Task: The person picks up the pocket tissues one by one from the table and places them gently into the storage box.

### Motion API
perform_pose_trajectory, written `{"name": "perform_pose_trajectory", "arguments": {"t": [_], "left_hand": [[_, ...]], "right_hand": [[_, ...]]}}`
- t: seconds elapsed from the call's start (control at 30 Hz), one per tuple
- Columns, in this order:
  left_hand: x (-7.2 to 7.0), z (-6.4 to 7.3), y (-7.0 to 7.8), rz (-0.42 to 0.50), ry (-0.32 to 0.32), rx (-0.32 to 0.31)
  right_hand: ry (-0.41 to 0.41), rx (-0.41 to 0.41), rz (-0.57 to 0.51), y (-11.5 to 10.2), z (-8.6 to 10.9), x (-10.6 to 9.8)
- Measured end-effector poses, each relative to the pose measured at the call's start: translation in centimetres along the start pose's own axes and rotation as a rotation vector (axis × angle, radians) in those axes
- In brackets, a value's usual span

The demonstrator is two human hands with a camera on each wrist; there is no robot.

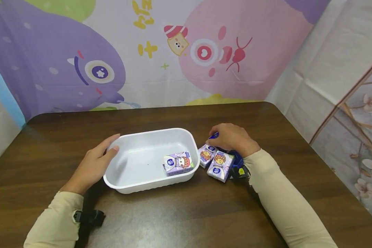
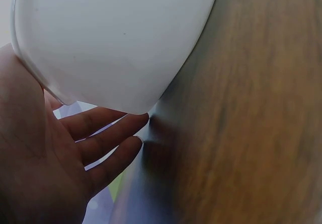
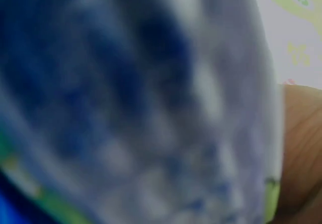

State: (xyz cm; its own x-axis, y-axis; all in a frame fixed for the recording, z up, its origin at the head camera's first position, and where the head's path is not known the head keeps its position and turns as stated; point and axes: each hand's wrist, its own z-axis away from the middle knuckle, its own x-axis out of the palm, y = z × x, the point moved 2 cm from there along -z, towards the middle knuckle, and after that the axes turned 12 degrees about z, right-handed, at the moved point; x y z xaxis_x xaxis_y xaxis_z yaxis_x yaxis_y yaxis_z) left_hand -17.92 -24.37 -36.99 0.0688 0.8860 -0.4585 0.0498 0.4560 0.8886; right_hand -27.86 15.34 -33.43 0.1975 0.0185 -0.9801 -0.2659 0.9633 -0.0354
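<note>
A white plastic basin (image 1: 136,186) stands on the table with one small purple printed box (image 1: 178,163) inside, near its right end. My left hand (image 1: 96,162) holds the basin's left end, thumb over the rim; in the left wrist view its fingers (image 2: 108,141) lie outside the wall. To the basin's right, my right hand (image 1: 234,137) pinches a small blue item (image 1: 215,135), mostly hidden by the fingers. Below that hand lie two more purple boxes, one left (image 1: 205,155) and one nearer (image 1: 220,166). A blurred blue and purple surface (image 3: 151,103) fills the right wrist view.
Dark blue packaging (image 1: 238,158) lies partly under my right wrist, beside the boxes. A black device (image 1: 93,217) is strapped to my left wrist. The brown wooden table (image 1: 173,220) meets a cartoon-printed cloth (image 1: 155,79) at the back.
</note>
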Motion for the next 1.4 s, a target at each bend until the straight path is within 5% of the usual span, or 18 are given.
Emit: {"name": "perform_pose_trajectory", "arguments": {"t": [0.73, 1.4], "left_hand": [[0.1, 0.1, 0.0, -0.005, 0.002, -0.004], [0.0, 0.0, -0.1, -0.015, 0.015, 0.021]], "right_hand": [[0.039, 0.040, 0.030, 0.7, -0.2, -0.2], [0.161, 0.074, 0.056, -0.1, 0.4, -1.2]]}}
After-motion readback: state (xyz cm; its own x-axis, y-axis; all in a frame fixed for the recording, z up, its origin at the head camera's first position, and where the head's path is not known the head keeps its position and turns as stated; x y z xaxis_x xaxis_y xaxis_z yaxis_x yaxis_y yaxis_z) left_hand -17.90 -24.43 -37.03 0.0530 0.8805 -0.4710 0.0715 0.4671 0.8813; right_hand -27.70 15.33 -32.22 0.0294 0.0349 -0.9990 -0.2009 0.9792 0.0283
